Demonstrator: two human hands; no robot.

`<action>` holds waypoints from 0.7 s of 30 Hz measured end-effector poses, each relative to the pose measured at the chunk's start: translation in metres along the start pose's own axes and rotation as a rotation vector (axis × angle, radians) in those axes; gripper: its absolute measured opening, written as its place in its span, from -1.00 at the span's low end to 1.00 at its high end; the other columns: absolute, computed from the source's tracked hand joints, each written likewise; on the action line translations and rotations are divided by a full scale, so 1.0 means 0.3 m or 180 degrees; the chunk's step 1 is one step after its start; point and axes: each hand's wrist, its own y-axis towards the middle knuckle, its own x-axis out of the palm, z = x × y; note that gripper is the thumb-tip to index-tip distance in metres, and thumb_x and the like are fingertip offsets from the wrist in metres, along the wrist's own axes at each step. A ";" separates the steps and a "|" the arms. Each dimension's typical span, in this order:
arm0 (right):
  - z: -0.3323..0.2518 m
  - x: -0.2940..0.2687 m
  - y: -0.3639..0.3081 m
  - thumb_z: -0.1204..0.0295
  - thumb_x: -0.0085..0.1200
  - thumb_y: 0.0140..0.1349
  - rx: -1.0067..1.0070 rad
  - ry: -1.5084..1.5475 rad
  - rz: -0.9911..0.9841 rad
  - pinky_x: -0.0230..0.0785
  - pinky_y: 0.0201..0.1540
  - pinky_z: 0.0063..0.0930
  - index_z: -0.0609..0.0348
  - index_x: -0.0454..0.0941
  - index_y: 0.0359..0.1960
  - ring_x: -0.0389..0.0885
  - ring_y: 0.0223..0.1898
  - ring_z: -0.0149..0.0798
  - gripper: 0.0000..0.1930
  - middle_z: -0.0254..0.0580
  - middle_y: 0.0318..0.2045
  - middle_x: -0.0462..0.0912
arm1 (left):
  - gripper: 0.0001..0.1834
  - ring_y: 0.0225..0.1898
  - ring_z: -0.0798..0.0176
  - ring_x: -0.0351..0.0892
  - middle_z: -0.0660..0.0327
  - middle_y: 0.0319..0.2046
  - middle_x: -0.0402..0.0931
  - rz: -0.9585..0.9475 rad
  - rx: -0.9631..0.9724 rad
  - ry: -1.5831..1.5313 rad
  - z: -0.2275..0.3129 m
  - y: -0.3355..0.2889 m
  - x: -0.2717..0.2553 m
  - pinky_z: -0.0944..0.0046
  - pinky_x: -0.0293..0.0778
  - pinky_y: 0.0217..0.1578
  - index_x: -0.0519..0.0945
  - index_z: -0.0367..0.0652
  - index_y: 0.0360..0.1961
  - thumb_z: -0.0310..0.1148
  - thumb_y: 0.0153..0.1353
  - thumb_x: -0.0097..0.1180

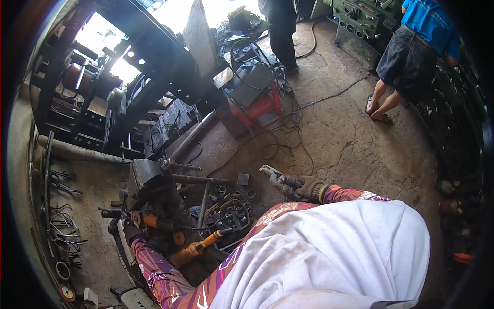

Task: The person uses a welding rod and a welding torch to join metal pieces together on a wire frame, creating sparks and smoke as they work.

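My right hand (311,189), in a brown knitted work glove, is closed around a grey metal clamp-like tool (281,181) with a dark ribbed grip; its exact kind is unclear. My left hand (134,232), in a dark glove, reaches down at the left beside an orange angle grinder (151,221) with a round disc. The left fingers are too dark to make out, so whether they grip anything is hidden. A second orange power tool (198,248) lies closer to my body, among cables.
Pipes and metal pieces clutter a workplace around a dark vise-like block (146,172). Hand tools hang on the left wall panel (98,190). Ahead stand a red-framed machine (257,105) and trailing cables. One person (280,33) stands behind it; another, in blue (429,26), faces a green machine (357,28).
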 end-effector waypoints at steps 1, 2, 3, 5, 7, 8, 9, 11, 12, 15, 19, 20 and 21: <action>0.005 -0.006 0.003 0.07 0.29 -0.04 -0.0016 -0.0034 0.0011 0.49 -0.03 -0.24 0.09 0.69 -0.10 0.71 -0.14 -0.13 -0.51 -0.07 -0.20 0.74 | -0.63 0.15 -0.06 0.62 0.04 0.09 0.64 0.0015 0.0077 -0.0274 0.022 -0.010 -0.002 -0.03 0.54 0.10 0.66 0.12 0.14 -0.13 0.37 0.06; 0.009 -0.014 0.005 0.06 0.30 -0.02 -0.0032 0.0011 0.0027 0.49 -0.03 -0.23 0.10 0.69 -0.11 0.71 -0.13 -0.11 -0.51 -0.04 -0.20 0.74 | -0.63 0.15 -0.06 0.62 0.05 0.09 0.64 0.0027 0.0039 -0.0304 0.066 -0.036 -0.015 -0.02 0.54 0.10 0.67 0.12 0.12 -0.13 0.36 0.06; 0.012 -0.025 0.001 0.05 0.30 -0.01 -0.0044 0.0054 0.0048 0.48 -0.02 -0.23 0.10 0.69 -0.11 0.71 -0.12 -0.10 -0.51 -0.01 -0.20 0.74 | -0.64 0.15 -0.05 0.62 0.05 0.09 0.64 0.0034 0.0004 -0.0337 0.119 -0.076 -0.029 -0.02 0.54 0.11 0.68 0.12 0.11 -0.13 0.36 0.07; -0.040 0.001 -0.004 0.05 0.30 -0.01 -0.0179 0.0056 -0.0106 0.49 -0.03 -0.22 0.09 0.69 -0.11 0.71 -0.12 -0.09 -0.51 0.00 -0.21 0.74 | -0.54 0.00 0.19 0.68 0.10 -0.05 0.72 0.0216 0.0248 -0.0405 -0.126 0.008 -0.017 0.16 0.51 -0.02 0.67 -0.07 0.11 0.00 0.38 0.14; -0.047 -0.016 -0.012 0.08 0.28 -0.05 -0.0036 -0.0087 0.0013 0.50 -0.04 -0.22 0.07 0.69 -0.09 0.72 -0.13 -0.10 -0.50 -0.03 -0.20 0.74 | -0.58 0.02 0.23 0.67 0.11 -0.04 0.71 -0.0091 -0.0141 -0.1054 -0.076 0.052 0.042 0.20 0.50 -0.01 0.68 -0.05 0.11 -0.04 0.38 0.14; -0.041 -0.016 -0.007 0.08 0.28 -0.05 0.0003 -0.0099 0.0052 0.50 -0.05 -0.22 0.07 0.69 -0.09 0.72 -0.14 -0.10 -0.51 -0.03 -0.21 0.74 | -0.55 0.04 0.24 0.67 0.12 -0.02 0.71 -0.0115 -0.0125 -0.1074 -0.062 0.054 0.052 0.21 0.50 0.00 0.68 -0.04 0.11 0.01 0.40 0.10; -0.032 -0.014 0.000 0.08 0.28 -0.06 0.0040 -0.0110 0.0087 0.50 -0.05 -0.22 0.07 0.69 -0.10 0.72 -0.14 -0.10 -0.51 -0.03 -0.21 0.74 | -0.53 0.05 0.24 0.67 0.13 -0.01 0.71 -0.0133 -0.0112 -0.1090 -0.052 0.055 0.058 0.22 0.50 0.00 0.69 -0.03 0.11 0.05 0.42 0.05; -0.007 -0.006 0.019 0.06 0.29 -0.04 0.0097 -0.0062 0.0101 0.50 -0.03 -0.22 0.07 0.69 -0.09 0.71 -0.12 -0.08 -0.50 -0.02 -0.20 0.74 | -0.53 0.05 0.24 0.67 0.12 -0.01 0.71 -0.0137 -0.0122 -0.1128 -0.036 0.061 0.049 0.21 0.50 0.00 0.68 -0.03 0.11 0.04 0.41 0.05; 0.010 0.001 0.031 0.04 0.30 -0.02 0.0119 -0.0002 0.0081 0.49 -0.01 -0.22 0.06 0.69 -0.07 0.71 -0.09 -0.07 -0.49 -0.01 -0.17 0.74 | -0.53 0.05 0.23 0.67 0.12 -0.01 0.71 -0.0139 -0.0108 -0.1089 -0.026 0.061 0.044 0.21 0.50 0.00 0.68 -0.03 0.11 0.04 0.41 0.05; 0.030 0.017 0.052 0.02 0.31 0.00 0.0114 -0.0043 0.0119 0.49 0.01 -0.23 0.04 0.69 -0.05 0.72 -0.08 -0.08 -0.49 -0.02 -0.17 0.74 | -0.54 0.05 0.22 0.67 0.12 -0.01 0.71 -0.0104 -0.0116 -0.0887 -0.018 0.064 0.027 0.20 0.50 0.01 0.68 -0.03 0.11 0.03 0.41 0.04; 0.064 0.035 0.099 0.05 0.31 0.03 0.0120 0.0122 -0.0051 0.51 -0.02 -0.25 0.01 0.68 -0.03 0.73 -0.14 -0.13 -0.51 -0.06 -0.20 0.75 | -0.54 0.05 0.21 0.68 0.11 0.00 0.70 -0.0062 -0.0107 -0.0583 -0.010 0.070 0.013 0.19 0.51 0.01 0.68 -0.04 0.11 0.02 0.41 0.04; 0.067 0.039 0.104 0.05 0.31 0.03 0.0056 0.0203 -0.0015 0.51 -0.04 -0.26 0.01 0.68 -0.03 0.73 -0.16 -0.13 -0.51 -0.06 -0.21 0.75 | -0.54 0.05 0.20 0.68 0.11 0.00 0.70 -0.0051 -0.0085 -0.0527 -0.003 0.075 0.006 0.18 0.51 0.01 0.68 -0.04 0.11 0.02 0.41 0.04; 0.069 0.046 0.107 0.06 0.31 0.03 -0.0008 0.0283 0.0021 0.51 -0.05 -0.26 0.01 0.68 -0.03 0.73 -0.18 -0.14 -0.51 -0.06 -0.22 0.75 | -0.54 0.05 0.20 0.68 0.11 0.00 0.70 -0.0030 -0.0069 -0.0449 0.007 0.080 -0.001 0.18 0.51 0.01 0.68 -0.04 0.11 0.02 0.41 0.04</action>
